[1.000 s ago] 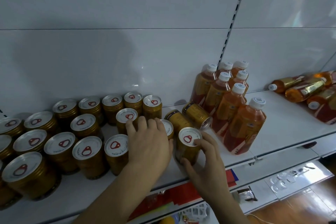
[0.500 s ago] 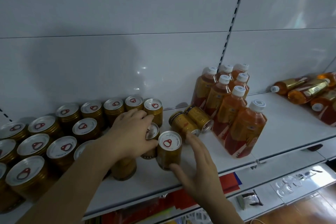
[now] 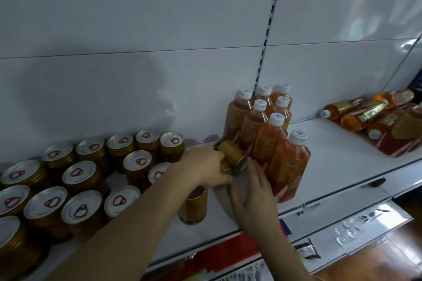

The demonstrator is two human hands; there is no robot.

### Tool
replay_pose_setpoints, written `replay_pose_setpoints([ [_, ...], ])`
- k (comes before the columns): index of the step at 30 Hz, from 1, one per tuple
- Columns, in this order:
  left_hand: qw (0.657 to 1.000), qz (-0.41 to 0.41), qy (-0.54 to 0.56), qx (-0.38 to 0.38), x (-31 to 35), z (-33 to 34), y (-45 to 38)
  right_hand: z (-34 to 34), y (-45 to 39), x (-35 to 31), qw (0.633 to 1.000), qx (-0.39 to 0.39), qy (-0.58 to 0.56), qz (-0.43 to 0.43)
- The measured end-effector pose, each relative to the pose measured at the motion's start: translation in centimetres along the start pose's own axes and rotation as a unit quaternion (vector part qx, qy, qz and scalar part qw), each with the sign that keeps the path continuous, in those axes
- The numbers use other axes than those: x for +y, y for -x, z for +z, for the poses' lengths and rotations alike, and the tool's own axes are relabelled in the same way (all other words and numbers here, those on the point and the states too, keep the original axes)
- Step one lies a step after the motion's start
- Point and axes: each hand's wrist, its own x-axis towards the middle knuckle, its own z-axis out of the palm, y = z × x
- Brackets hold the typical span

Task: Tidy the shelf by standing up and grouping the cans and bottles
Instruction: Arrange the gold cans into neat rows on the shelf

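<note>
A person's two hands meet at the centre of the frame over two gold cans lying on their sides on a white shelf (image 3: pixel 331 143). The upper lying can (image 3: pixel 230 154) has its long axis running from upper left, toward the back wall, to lower right, toward the viewer, with its silver end facing lower right. A second lying can (image 3: pixel 225 167) sits just beneath it, mostly hidden. The left hand (image 3: pixel 203 170) reaches in from the lower left, its fingers curled against the left side of the cans. The right hand (image 3: pixel 251 191) comes up from below, fingertips touching the silver ends; whether it truly grips is unclear. Both hands are equally close. Upright cans (image 3: pixel 77 173) fill the left of the frame; one upright can (image 3: pixel 194 205) stands just below the left wrist. Standing bottles (image 3: pixel 269 134) are just to the right of the lying cans, and toppled bottles (image 3: pixel 370 118) lie at the far right
</note>
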Motion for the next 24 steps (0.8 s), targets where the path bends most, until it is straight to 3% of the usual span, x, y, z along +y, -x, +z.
replay_pose_setpoints([
  [8,0.998,0.025,-0.061,0.016,-1.4,0.1,-1.5,0.1,0.8,0.8,1.0,-0.003,-0.027,0.009],
  [13,0.995,0.003,0.09,0.039,-5.0,-0.5,-1.3,0.2,-0.4,0.3,1.0,0.01,-0.02,-0.018],
  [18,0.988,-0.057,0.112,0.088,-6.1,0.6,-1.4,2.2,-2.9,0.0,0.999,0.007,0.039,-0.031],
  [22,0.977,-0.036,0.175,0.114,-5.0,0.6,-0.6,3.4,-3.7,-0.3,0.997,0.025,0.075,-0.016],
  [24,0.973,-0.022,0.211,0.09,-4.2,-0.2,0.3,3.3,-3.9,-0.5,0.997,0.027,0.075,-0.004],
])
